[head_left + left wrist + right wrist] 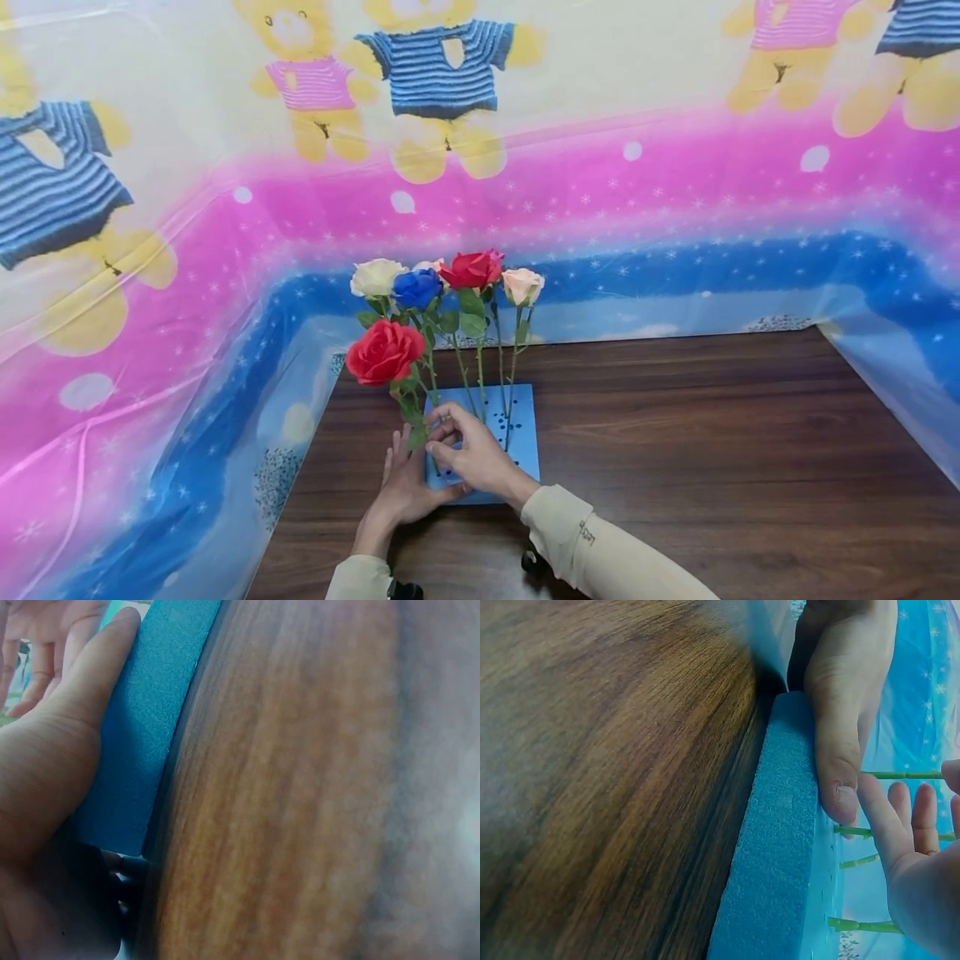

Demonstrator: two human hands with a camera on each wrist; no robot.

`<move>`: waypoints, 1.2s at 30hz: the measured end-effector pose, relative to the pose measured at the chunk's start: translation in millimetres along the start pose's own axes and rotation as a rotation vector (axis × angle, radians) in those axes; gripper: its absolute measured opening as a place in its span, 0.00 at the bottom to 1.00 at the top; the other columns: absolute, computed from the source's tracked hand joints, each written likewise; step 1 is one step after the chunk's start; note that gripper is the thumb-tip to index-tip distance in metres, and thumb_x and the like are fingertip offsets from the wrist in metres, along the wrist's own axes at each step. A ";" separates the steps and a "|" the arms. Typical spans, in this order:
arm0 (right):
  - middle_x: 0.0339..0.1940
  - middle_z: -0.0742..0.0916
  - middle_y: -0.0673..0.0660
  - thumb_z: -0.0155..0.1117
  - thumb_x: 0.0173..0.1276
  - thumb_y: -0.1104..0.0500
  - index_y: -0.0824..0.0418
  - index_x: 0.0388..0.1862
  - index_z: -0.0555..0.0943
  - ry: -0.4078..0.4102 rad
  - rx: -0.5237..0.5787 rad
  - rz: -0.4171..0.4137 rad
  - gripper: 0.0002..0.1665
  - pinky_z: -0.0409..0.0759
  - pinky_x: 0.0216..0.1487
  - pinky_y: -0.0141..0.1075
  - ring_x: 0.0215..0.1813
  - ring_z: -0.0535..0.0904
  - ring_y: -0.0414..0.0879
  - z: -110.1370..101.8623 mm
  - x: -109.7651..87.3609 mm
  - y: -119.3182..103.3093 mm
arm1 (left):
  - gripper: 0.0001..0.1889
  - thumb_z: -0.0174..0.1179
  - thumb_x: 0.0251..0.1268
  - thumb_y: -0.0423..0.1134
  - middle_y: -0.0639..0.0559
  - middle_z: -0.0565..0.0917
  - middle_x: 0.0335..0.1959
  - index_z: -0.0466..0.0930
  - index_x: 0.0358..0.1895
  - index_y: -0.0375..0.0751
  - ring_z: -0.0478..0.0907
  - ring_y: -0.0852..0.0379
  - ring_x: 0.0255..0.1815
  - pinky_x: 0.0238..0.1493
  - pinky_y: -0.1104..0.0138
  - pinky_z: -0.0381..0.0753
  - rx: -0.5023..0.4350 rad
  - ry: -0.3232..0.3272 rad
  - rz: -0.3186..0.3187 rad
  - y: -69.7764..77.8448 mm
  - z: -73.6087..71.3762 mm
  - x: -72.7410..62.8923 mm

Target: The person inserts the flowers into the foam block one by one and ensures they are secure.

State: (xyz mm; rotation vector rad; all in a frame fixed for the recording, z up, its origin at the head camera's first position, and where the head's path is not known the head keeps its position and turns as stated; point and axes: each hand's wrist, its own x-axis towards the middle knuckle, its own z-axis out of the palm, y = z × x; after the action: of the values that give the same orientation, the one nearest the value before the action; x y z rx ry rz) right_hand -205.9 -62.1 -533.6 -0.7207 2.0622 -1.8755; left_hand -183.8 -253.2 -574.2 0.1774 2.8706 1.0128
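A blue foam block [527,425] with rows of dark holes lies on the table, several artificial roses standing upright in it. At its near left corner rests my left hand [408,487], fingers extended along the left side. The left thumb lies along the block's front edge in the right wrist view. My right hand [483,458] is above the block's left part, thumb and index finger pinching the lower stem of a red rose [386,352]. This bloom leans left; its stem's lower end is partly hidden by the hands.
Behind the red rose stand a white rose [377,277], a blue rose [417,288], another red rose [472,271] and a pale peach rose [523,287]. The brown wooden table [697,433] extends to the right. A bear-print cloth [600,200] hangs around its back and left sides.
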 end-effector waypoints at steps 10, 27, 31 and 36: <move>0.57 0.87 0.58 0.66 0.87 0.57 0.53 0.70 0.79 0.005 0.115 0.010 0.18 0.94 0.53 0.55 0.58 0.85 0.67 -8.6 -10.4 2.2 | 0.70 0.77 0.62 0.71 0.29 0.42 0.93 0.43 0.94 0.43 0.28 0.22 0.91 0.86 0.26 0.34 0.038 -0.008 -0.028 3.7 1.3 -0.3; 0.65 0.83 0.72 0.71 0.81 0.61 0.57 0.75 0.74 0.142 0.184 -0.069 0.28 0.93 0.53 0.59 0.58 0.88 0.60 -87.3 -48.2 -31.8 | 0.76 0.77 0.52 0.79 0.26 0.40 0.92 0.45 0.93 0.40 0.28 0.25 0.92 0.88 0.31 0.32 0.017 0.043 -0.032 -14.3 14.6 8.4; 0.65 0.82 0.72 0.72 0.80 0.64 0.58 0.75 0.73 0.226 0.208 -0.077 0.29 0.92 0.55 0.63 0.59 0.88 0.60 -112.3 -61.7 -36.8 | 0.75 0.77 0.53 0.78 0.26 0.41 0.92 0.45 0.93 0.40 0.28 0.24 0.92 0.88 0.30 0.32 0.028 0.059 -0.009 -17.3 15.8 8.5; 0.64 0.82 0.70 0.71 0.80 0.66 0.60 0.76 0.73 0.308 0.239 -0.102 0.29 0.92 0.56 0.61 0.60 0.89 0.60 -147.7 -87.5 -36.3 | 0.74 0.76 0.54 0.79 0.24 0.42 0.91 0.44 0.94 0.42 0.30 0.22 0.91 0.87 0.28 0.32 0.012 0.077 0.033 -12.0 13.1 5.1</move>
State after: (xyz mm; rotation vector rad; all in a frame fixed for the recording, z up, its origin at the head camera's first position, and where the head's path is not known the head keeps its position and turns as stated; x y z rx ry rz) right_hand -200.3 107.8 -490.3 -0.5126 1.9484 -2.3684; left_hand -188.1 -253.6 -592.2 0.1915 2.9531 1.0300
